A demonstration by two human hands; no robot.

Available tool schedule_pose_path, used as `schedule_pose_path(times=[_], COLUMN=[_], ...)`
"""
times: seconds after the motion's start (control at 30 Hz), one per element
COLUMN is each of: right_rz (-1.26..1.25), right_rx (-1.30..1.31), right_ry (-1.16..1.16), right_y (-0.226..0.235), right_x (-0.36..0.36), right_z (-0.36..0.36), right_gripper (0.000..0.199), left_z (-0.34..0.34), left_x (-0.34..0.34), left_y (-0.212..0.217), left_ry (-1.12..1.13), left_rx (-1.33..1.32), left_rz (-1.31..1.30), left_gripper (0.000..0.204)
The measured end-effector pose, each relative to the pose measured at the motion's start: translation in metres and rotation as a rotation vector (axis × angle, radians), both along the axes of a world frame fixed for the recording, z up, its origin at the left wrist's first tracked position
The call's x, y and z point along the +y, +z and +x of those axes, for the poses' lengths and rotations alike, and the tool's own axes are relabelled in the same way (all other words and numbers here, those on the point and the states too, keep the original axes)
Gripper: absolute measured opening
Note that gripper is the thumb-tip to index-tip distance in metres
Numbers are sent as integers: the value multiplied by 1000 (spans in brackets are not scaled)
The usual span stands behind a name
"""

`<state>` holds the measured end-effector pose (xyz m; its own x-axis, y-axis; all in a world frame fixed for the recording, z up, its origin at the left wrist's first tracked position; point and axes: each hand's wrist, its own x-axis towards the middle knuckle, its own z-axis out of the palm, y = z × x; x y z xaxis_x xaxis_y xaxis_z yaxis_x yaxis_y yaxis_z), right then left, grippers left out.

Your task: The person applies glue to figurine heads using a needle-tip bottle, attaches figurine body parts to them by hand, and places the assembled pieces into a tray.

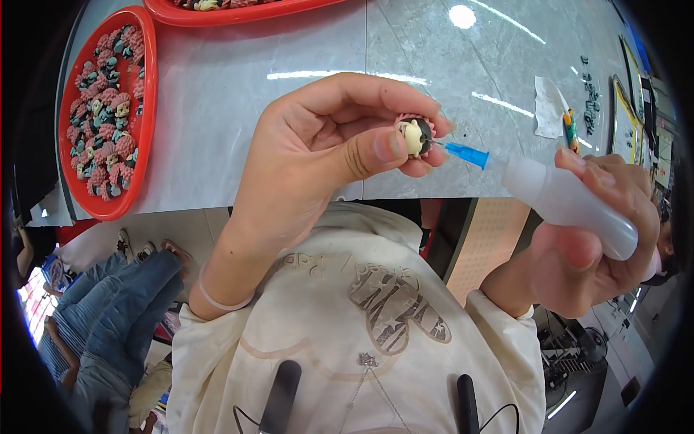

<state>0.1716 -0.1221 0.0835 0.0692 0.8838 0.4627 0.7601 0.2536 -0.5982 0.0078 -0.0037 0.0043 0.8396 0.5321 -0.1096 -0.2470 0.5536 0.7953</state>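
Observation:
Between its thumb and fingers, my left hand (318, 137) pinches a small doll figurine (413, 137) with a cream face, dark parts and pink curly hair. My right hand (600, 231) is wrapped around a translucent white squeeze bottle (571, 199), tilted with its nozzle toward the figurine. A blue needle tip (468, 155) sits on the bottle, and its thin metal end reaches the figurine's dark side. Whether the needle touches the surface is too small to tell. Both hands are above the table's near edge.
A red oval tray (150, 108) full of similar figurines lies at the left of the grey table (238, 137). Another red tray (253, 16) is at the far edge. At right lie a white tissue (547, 108), a green-and-orange pen-like object (570, 130) and several small dark pieces (590, 98). Another person's legs (130, 304) show at lower left.

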Motion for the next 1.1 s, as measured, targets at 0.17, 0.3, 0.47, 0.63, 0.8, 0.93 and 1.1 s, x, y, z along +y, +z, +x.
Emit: schedule_pose_path(times=[0.17,0.3,0.47,0.63,0.8,0.93,1.1], right_rz=[-55,98,69,20,-66,-94,-261], right_rx=[20,222,682,272,210,128,-191], right_ry=[-10,-149,-312,-358,-370,-515,-908], right_y=[1,-12,-38,-72,-76,-55,-52], right_x=[3,-8,-1,21,26,-1,-46], right_z=[-2,5,18,15,12,55,143], right_gripper=[36,40,29,33,31,24,16], left_z=[-1,1,9,6,0,-1,5], left_x=[1,1,-2,-6,-5,-5,-5], left_y=[0,1,7,12,1,3,6], left_ry=[10,25,-12,18,17,39,23], left_rx=[0,-7,6,90,39,53,98], left_rz=[-3,-4,-48,-31,-12,-14,60], left_gripper=[42,41,38,31,34,34,32])
